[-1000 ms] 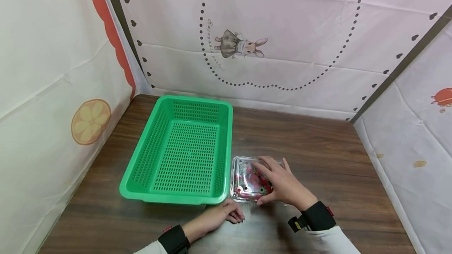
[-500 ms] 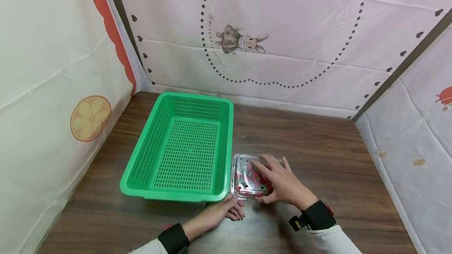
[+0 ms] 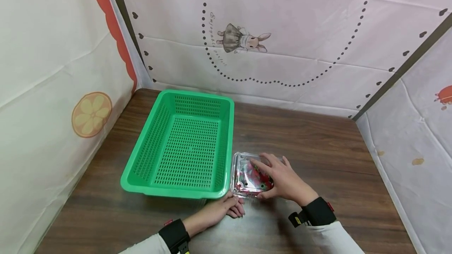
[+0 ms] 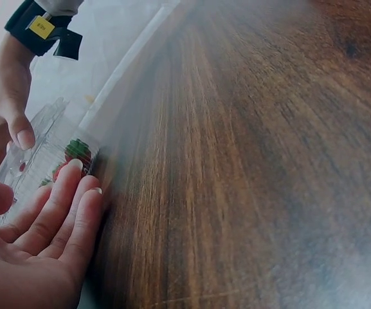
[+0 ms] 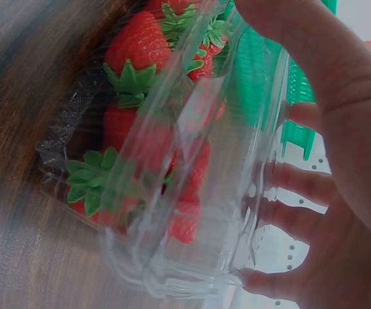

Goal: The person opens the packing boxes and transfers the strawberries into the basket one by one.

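Note:
A clear plastic strawberry box [image 3: 247,175] lies on the wooden table just right of the green basket. My right hand [image 3: 279,179] covers its lid, fingers spread over the top and thumb on the near side. In the right wrist view the strawberry box [image 5: 166,161] sits between thumb and fingers of the right hand [image 5: 339,161], red berries showing through. My left hand [image 3: 226,209] lies flat on the table, its straight fingertips at the box's near left corner. In the left wrist view the left hand [image 4: 37,238] reaches the strawberry box [image 4: 44,161].
A green perforated basket [image 3: 176,193], with nothing in it, stands on the left half of the dark wooden table [image 3: 318,148]. White printed cloth walls close the table on the left, back and right. Bare wood lies right of and behind the box.
My left hand has slid forward until its fingertips reach the box's near corner. The right hand has stayed on the box.

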`<state>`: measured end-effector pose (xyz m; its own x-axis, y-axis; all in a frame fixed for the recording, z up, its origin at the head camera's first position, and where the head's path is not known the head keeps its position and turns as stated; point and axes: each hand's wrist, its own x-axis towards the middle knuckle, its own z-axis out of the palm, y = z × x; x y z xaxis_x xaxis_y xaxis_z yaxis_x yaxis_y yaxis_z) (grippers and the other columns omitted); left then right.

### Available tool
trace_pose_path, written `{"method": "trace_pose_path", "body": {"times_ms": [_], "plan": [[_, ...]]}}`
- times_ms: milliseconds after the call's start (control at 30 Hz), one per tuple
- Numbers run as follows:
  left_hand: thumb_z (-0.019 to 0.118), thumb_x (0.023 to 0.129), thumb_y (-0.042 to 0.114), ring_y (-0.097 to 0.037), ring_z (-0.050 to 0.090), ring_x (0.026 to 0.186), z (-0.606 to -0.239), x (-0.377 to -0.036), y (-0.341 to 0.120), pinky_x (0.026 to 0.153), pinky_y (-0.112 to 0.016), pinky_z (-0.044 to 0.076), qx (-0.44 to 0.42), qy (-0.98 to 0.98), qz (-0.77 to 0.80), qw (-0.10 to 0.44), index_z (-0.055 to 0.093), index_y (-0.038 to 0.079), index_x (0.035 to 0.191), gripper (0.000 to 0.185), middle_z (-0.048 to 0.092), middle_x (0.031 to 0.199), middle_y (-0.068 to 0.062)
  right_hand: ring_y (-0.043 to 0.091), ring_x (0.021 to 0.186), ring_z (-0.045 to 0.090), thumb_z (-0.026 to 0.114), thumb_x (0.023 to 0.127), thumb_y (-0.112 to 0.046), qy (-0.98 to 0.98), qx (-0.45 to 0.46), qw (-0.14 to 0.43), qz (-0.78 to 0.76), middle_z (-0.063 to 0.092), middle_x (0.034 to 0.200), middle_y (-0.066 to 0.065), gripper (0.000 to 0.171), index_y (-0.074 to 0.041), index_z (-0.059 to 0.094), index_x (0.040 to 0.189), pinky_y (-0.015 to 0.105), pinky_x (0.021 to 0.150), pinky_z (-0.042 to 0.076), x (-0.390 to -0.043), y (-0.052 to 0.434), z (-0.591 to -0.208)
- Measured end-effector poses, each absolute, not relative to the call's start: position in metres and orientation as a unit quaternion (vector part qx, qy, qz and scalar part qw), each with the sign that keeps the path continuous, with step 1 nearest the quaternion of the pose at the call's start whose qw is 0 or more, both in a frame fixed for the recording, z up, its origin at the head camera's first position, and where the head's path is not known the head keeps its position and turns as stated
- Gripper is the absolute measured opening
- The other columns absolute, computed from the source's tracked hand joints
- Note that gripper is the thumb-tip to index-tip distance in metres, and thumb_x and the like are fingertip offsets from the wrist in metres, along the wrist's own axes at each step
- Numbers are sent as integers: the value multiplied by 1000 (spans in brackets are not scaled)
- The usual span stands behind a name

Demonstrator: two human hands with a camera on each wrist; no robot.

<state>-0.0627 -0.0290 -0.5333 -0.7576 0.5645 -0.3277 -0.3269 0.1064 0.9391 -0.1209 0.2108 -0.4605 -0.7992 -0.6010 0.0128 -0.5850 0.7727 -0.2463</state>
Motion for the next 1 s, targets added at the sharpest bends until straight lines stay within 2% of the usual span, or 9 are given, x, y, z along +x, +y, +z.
{"method": "trace_pose_path", "body": {"times_ms": [267, 600, 800, 1000], "plan": [[34, 105, 29, -20, 65, 91, -536, -65, -30, 83, -33, 54, 94, 657, 667, 339, 52, -6, 122, 43, 68, 101, -13, 32, 136, 40, 82, 65, -56, 943, -309, 37, -116, 39, 150, 14, 100, -30, 37, 150, 71, 105, 23, -120, 211, -462], [42, 103, 32, -14, 64, 81, -540, -66, -23, 75, -30, 55, 65, 677, 659, 321, 56, -3, 114, 39, 68, 93, -8, 31, 135, 42, 81, 67, -57, 945, -305, 20, -113, 45, 147, 12, 98, -32, 37, 150, 70, 105, 26, -119, 212, -464], [51, 98, 41, -11, 61, 70, -540, -67, -17, 68, -29, 55, 40, 696, 646, 311, 54, 3, 105, 39, 67, 83, -4, 31, 134, 43, 82, 66, -55, 944, -311, 8, -107, 46, 147, 12, 97, -30, 38, 150, 70, 104, 27, -119, 211, -466], [54, 94, 50, -8, 59, 58, -537, -67, -12, 56, -25, 52, 30, 710, 634, 305, 59, 3, 93, 47, 63, 67, 2, 31, 132, 45, 81, 66, -53, 944, -315, -10, -103, 47, 145, 12, 96, -28, 40, 149, 71, 102, 28, -117, 209, -470]]}}
